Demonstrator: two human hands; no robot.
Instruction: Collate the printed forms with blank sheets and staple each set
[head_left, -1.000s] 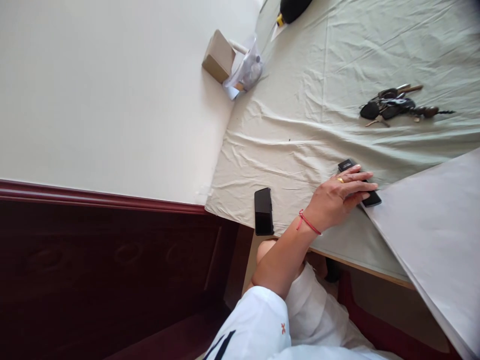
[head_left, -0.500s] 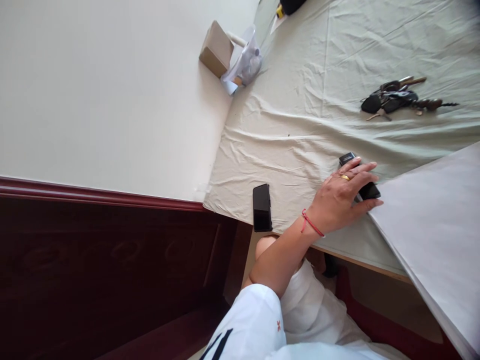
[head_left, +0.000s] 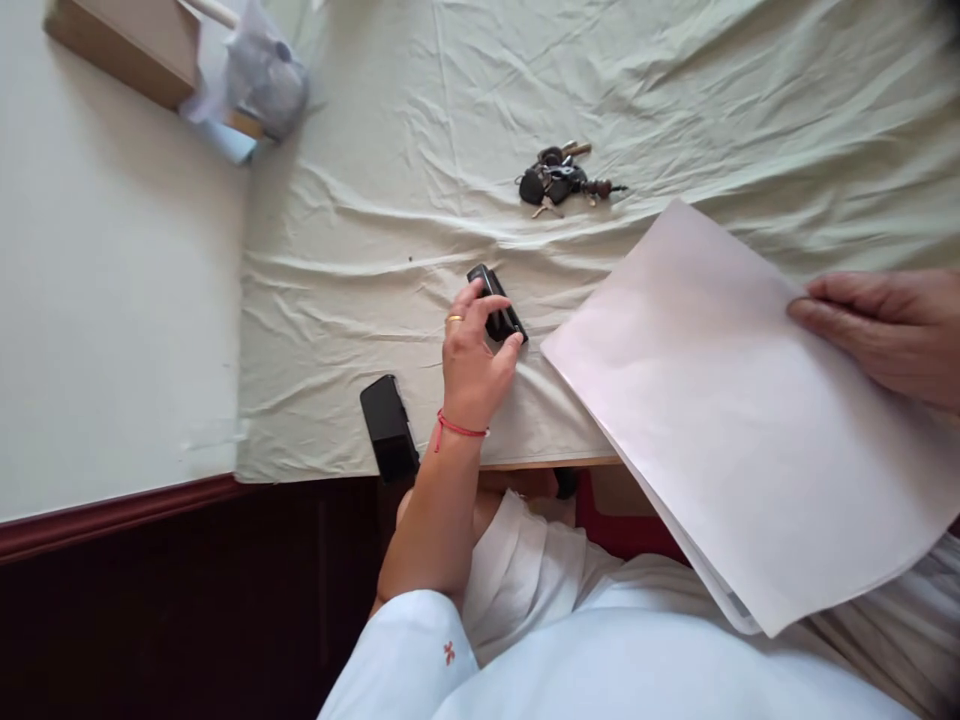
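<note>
Our left hand (head_left: 472, 365) closes its fingers (head_left: 471, 300) around a small black stapler (head_left: 496, 303) on the cloth-covered desk (head_left: 360, 250). At 3 o'clock our right hand (head_left: 889, 330) pinches a paper stack (head_left: 720, 400). We judge nothing stapled yet.

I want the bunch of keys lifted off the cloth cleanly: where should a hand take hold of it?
Probably from above, pinching the bunch of keys at its dark fobs on the left, the bulkiest part. It lies flat on the wrinkled cloth, apart from both hands, so nothing blocks that approach.
</note>
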